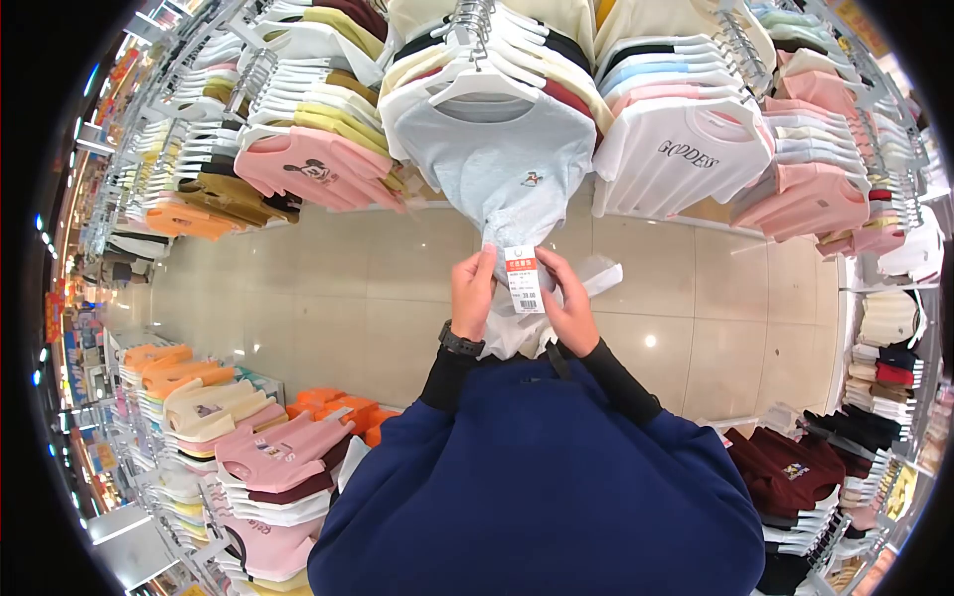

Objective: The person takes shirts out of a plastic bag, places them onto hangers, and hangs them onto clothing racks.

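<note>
A navy top point(537, 467) fills the foreground, fingers of the left hand point(470, 300) clamping one pale-blue shirt point(477, 144) — hung beside one white "GODDESS" shirt point(646, 169) — and the right hand's point(570, 312) pinching one price tag point(522, 280) before it.

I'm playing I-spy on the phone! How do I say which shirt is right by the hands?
Find the middle rack at the top, above the person's left hand and right hand. On its front white hanger is the pale blue-grey shirt. Unlike its neighbours, a pink shirt and a white GODDESS shirt, it has a small chest picture.
</note>
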{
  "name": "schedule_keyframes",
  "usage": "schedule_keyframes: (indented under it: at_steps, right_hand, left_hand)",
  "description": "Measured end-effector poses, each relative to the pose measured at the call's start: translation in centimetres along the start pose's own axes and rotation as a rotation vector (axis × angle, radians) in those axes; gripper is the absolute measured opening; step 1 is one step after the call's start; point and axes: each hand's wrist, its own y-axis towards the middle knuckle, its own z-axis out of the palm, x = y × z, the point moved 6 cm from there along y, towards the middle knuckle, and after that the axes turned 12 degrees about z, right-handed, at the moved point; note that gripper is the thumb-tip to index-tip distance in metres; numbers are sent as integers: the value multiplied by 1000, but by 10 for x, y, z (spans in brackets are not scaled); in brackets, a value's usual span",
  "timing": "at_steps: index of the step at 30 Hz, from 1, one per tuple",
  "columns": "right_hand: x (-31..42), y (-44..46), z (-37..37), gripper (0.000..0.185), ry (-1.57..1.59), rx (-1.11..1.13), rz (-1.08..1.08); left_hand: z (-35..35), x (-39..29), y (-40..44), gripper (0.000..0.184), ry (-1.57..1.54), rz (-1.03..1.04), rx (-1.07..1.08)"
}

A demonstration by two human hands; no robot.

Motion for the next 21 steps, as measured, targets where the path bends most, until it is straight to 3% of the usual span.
schedule_keyframes:
  at_steps: [4,13,16,19,21]
  right_hand:
    - [28,-11,20,59,-378,-106,-256]
    - [17,-11,14,35,-409,-264,-273]
    - [-4,-4,11,26,60,-243,-110]
    - [1,-3,9,19,279,-282,-43]
    - [8,-4,11,15,244,-311,-53]
  left_hand:
    - [-11,2,-1,34,-92,-95,15]
    - [-20,-15,-4,33,-56,-99,150]
    - [-28,-8,-3,33,-46,-93,192]
    - [-31,-13,-1,34,15,-54,233]
    - [-31,-19,1,35,63,-7,257]
